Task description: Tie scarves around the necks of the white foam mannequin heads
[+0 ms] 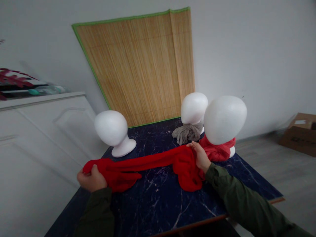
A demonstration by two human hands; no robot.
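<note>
A long red cloth scarf (pixel 145 163) stretches across the table, bunched at both ends. My left hand (pixel 91 177) is shut on its left end near the table's left edge. My right hand (pixel 200 156) grips the cloth further along, just in front of a white foam mannequin head (pixel 224 120). Around that head's neck sits a red scarf (pixel 217 151), and it seems to be part of the same cloth. A thick fold of red hangs bunched below my right hand. Another foam head (pixel 194 108) wears a grey scarf (pixel 187 133).
A bare white foam head (pixel 111 128) stands at the table's left. The table (pixel 158 200) has a dark blue marble top. A bamboo mat (pixel 133 69) leans on the wall behind. White cabinets stand at left, and a cardboard box (pixel 301 135) sits on the floor at right.
</note>
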